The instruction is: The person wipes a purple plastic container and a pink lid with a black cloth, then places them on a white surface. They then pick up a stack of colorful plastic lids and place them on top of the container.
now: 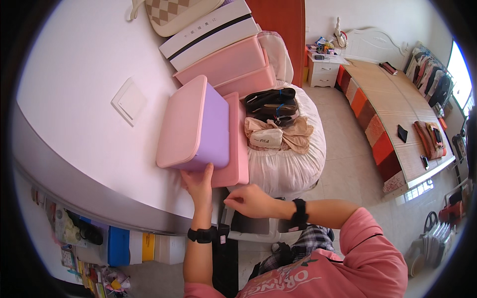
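A purple storage box with a pink lid [182,123] rests on a larger pink lidded bin [239,149] against the wall. My left hand [199,186] touches the near lower end of the purple box, thumb up on its side and the other fingers partly hidden beneath. My right hand [248,201] hangs just right of it, fingers curled together; I see nothing in it. Rolled black straps [270,100] and a beige cloth bundle [298,134] lie on a white fabric-covered bundle [287,171] beside the bin.
Behind stand pink bins [223,61], a white box with a black stripe [208,35] and a checkered bag [175,13]. A grey open container [257,234] sits near my legs. To the right are a bed [391,97] and a white nightstand [324,72]; shelves with boxes are lower left.
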Demonstrator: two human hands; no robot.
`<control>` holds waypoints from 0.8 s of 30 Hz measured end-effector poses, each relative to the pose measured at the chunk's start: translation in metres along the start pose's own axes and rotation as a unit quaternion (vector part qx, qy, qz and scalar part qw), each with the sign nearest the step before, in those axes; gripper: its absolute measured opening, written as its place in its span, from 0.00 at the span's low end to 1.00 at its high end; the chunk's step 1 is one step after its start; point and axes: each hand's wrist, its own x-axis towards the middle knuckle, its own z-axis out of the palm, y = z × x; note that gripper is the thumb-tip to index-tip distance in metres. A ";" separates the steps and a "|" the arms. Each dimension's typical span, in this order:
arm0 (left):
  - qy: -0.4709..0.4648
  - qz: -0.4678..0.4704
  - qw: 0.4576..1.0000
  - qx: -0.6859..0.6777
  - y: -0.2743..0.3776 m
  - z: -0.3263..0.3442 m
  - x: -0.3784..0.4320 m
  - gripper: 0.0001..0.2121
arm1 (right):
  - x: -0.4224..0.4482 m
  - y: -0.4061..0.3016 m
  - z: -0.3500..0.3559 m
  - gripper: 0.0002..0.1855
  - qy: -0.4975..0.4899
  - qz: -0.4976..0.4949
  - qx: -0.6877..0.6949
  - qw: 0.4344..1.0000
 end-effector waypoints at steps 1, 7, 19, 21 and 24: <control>0.006 -0.005 1.000 0.011 0.001 0.002 0.000 0.48 | -0.005 -0.006 -0.012 0.11 0.042 -0.063 -0.029 0.997; 0.062 -0.048 0.989 0.129 -0.017 -0.002 0.006 0.47 | 0.053 0.003 -0.068 0.18 0.145 -0.256 -0.238 0.926; -0.025 -0.067 0.996 0.062 0.019 0.010 0.037 0.46 | 0.148 0.049 -0.109 0.29 0.017 -0.084 -0.380 0.921; -0.035 -0.055 0.997 0.050 0.019 0.009 0.039 0.46 | 0.153 0.058 -0.107 0.29 0.047 -0.130 -0.375 0.917; -0.041 -0.031 0.998 0.044 0.010 0.010 0.037 0.47 | 0.149 0.061 -0.117 0.27 0.071 -0.176 -0.383 0.904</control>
